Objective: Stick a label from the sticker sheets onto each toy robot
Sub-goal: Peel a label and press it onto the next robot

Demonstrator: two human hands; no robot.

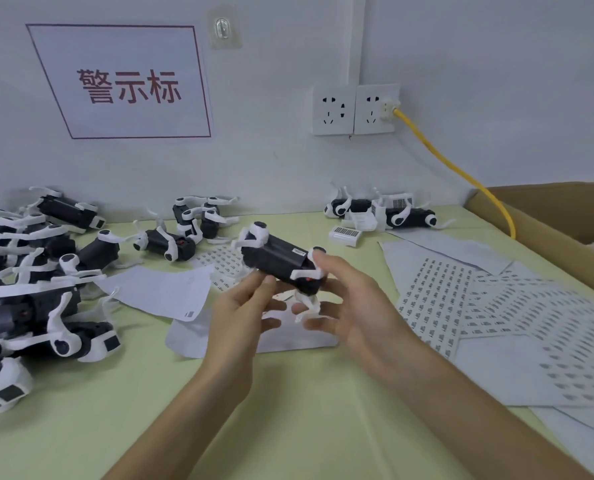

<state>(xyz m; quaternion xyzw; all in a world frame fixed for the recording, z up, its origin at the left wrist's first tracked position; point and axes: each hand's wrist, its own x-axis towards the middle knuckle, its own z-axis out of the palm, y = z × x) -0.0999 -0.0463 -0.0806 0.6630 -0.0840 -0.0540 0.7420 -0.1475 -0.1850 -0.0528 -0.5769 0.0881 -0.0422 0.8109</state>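
Toy robot (278, 261) held just above the table (288, 427), left hand (240, 313) pinching the black body's lower edge, right hand (354, 306) thumb on top, fingers spread underneath; likely light, rigid plastic, thin white legs fragile, best gripped by the body

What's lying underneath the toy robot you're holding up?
Below the toy robot lies a white sheet on the green table. The left hand and right hand hide part of it.

Left hand (243, 308) and right hand (352, 306) hold robot (276, 258) above table (288, 410). Right of it lie sheets (462, 299), left a robot pile (29, 271).
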